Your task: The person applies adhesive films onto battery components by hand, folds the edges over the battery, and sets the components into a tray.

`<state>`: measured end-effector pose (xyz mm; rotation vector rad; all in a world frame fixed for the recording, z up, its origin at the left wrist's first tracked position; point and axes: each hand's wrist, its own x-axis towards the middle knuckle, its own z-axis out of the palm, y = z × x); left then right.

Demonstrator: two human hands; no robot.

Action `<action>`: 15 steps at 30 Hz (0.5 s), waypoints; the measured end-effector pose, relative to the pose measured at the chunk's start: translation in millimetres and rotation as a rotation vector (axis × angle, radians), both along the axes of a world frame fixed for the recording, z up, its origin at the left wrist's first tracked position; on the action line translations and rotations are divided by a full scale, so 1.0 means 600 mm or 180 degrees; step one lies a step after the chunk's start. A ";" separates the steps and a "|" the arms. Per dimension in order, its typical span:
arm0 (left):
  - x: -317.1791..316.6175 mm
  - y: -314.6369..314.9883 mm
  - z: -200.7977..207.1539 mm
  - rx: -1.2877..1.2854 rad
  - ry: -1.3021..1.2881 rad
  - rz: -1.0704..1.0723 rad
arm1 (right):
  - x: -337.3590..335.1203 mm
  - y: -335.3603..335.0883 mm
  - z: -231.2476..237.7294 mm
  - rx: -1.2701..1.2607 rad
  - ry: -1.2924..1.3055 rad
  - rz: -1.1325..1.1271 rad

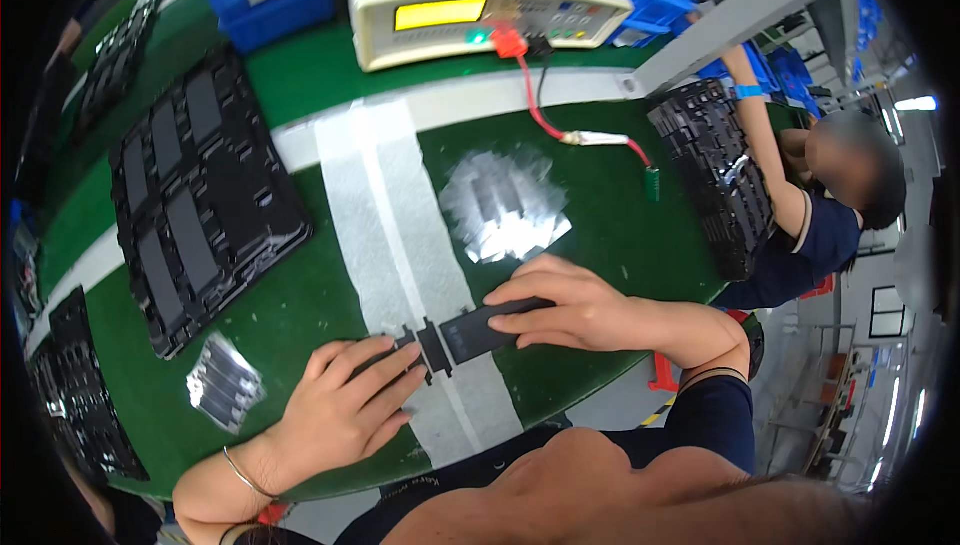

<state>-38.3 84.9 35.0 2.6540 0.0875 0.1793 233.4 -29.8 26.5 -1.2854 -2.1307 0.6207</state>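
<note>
- Green table [620, 265], spread beneath both hands and well beyond.
- Co-worker in a dark shirt [830, 240], far off beyond the right hand, with an arm stretched forward.
- Pale strip [385, 205] with a bright centre line, running forward from between the hands.
- Black tray [255, 185] with grey rectangular pieces in it, ahead of the left hand and further left.
- White bench meter [550, 20] with a lit yellow screen, far ahead of both hands.
- Second black tray [712, 175], ahead and to the right of the right hand.
- Blue bins [275, 10], far ahead of the left hand.
- Left hand [345, 405], laid over a dark flat piece, fingers resting on top; cannot tell whether gripped.
- Right hand [575, 305], apart from the left, thumb and fingers clamped on the right end of a flat black pack [470, 333].
- Pack between the hands, lying across the strip.
- Heap of shiny clear film [500, 205], just ahead of the right hand.
- Silvery packet [225, 385], left of the left hand.
- Red lead [540, 120], from meter to table, beyond the film.
- Thin bracelet [240, 470], behind the left hand.
</note>
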 end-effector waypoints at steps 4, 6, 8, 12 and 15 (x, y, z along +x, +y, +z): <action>-0.001 -0.005 0.005 0.0153 -0.0012 0.0014 | -0.001 -0.002 -0.004 0.0197 0.0102 0.0030; 0.004 -0.009 0.008 0.0143 0.0032 0.0027 | 0.005 -0.008 -0.001 0.0269 0.0020 0.0022; 0.005 -0.010 -0.002 0.0303 -0.0015 -0.0049 | 0.007 -0.008 -0.007 0.0390 -0.0036 -0.0047; 0.006 -0.014 -0.007 0.0419 -0.0039 -0.0042 | 0.008 -0.014 -0.016 0.0373 0.0032 0.0064; 0.003 -0.022 -0.006 0.0508 -0.0098 0.0004 | 0.008 -0.016 -0.024 0.0431 0.0073 0.0087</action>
